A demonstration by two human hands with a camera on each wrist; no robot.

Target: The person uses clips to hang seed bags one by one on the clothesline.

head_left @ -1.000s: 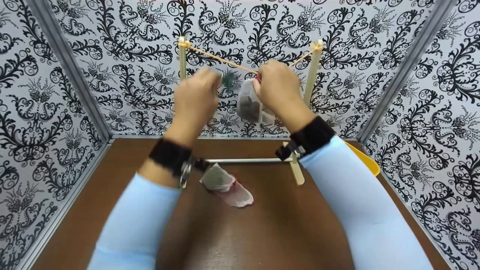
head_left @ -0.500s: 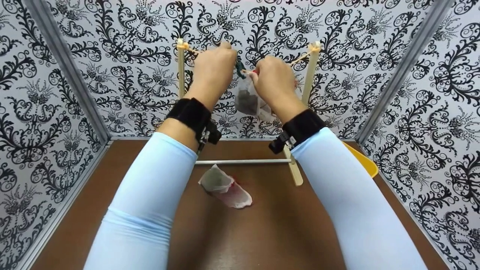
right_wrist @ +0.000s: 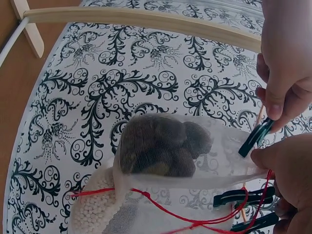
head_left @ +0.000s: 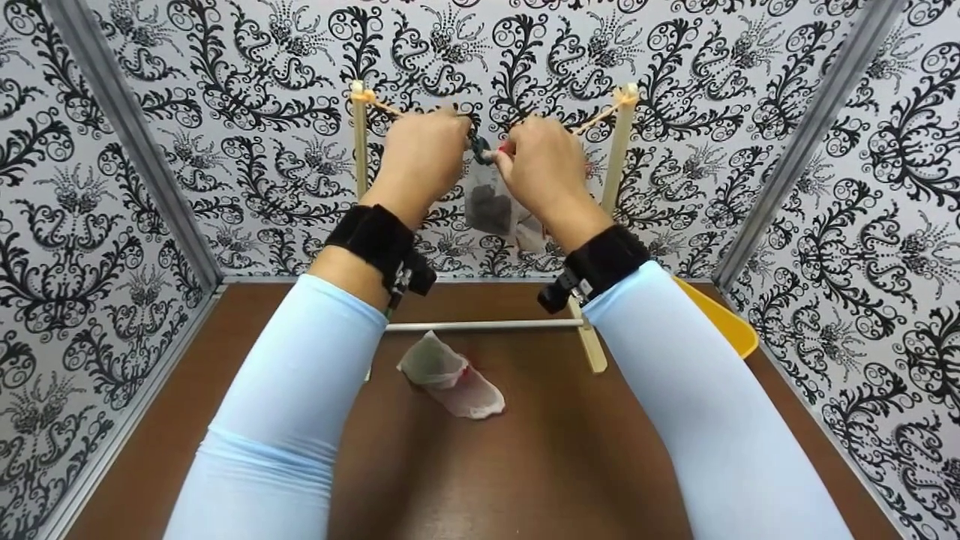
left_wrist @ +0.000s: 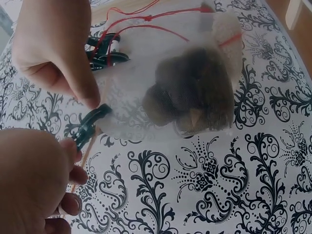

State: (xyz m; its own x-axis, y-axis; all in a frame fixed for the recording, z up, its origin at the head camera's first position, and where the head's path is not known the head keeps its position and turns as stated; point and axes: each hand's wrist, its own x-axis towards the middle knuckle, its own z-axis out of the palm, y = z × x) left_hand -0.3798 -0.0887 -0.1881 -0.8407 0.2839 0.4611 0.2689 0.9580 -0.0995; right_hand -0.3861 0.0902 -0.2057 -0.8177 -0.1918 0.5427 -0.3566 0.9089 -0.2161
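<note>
My left hand (head_left: pixel 427 161) pinches a dark green clothespin (left_wrist: pixel 90 124) at the top corner of a sheer white mesh bag (right_wrist: pixel 161 146). Dark rounded lumps like stones fill the bag's lower end, and a red drawstring (left_wrist: pixel 146 18) trails near its top. My right hand (head_left: pixel 551 165) pinches the bag's top edge against the thin orange cord (head_left: pixel 600 117). Beside my right fingers, more green clothespins (right_wrist: pixel 239 196) sit on the cord. A second mesh bag (right_wrist: pixel 95 209), with small white beads, hangs next to the first.
Two wooden posts (head_left: pixel 619 157) carry the cord, with a white rod (head_left: pixel 487 325) low between them. Two bags, one greenish (head_left: pixel 431 360) and one whitish (head_left: pixel 472 397), lie on the brown table (head_left: pixel 480 472). A yellow tray (head_left: pixel 720 319) stands at right; patterned walls enclose the space.
My left hand has moved right and inward with the clothespin, to the bag's top edge at the cord. In the last half second both hands have moved only slightly. The bags on the table stay put.
</note>
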